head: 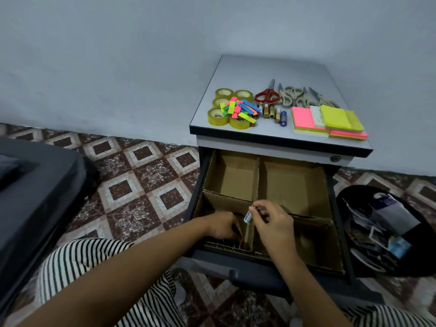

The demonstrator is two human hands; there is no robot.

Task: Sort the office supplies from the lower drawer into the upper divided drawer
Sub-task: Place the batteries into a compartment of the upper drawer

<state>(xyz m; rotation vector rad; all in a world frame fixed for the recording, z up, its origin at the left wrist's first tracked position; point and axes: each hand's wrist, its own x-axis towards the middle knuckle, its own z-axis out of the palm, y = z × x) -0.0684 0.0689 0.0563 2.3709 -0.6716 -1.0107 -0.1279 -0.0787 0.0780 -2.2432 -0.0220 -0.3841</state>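
While striped clothing [89, 263] fills the near edge of the view, both bare forearms reach forward into the open drawer [247, 265] of a small cabinet. That drawer is lined with cardboard dividers [256, 180] that split it into four compartments. In the near-left compartment the left hand [223, 226] dips down with its fingers curled; whether they grip anything I cannot tell, since the fingertips sit in shadow against the cardboard. Just beside it, above the middle divider, the right hand [273, 223] pinches a small white-labelled battery [248, 217] between thumb and fingers, holding it tilted, metal tip up. Both far compartments show bare cardboard. To the right of the drawer, a dark round bin [349, 197] on the patterned tile floor [141, 175] holds paper scraps. Farther back, on the cabinet top [271, 69], the supplies lie in groups: yellowish tape rolls [218, 116] at the left, a heap of bright sticky flags [240, 109] touching them, a row of loose batteries [271, 112] beside those, several scissors [266, 93] behind, and stacked pink and yellow sticky notes [330, 121] at the right
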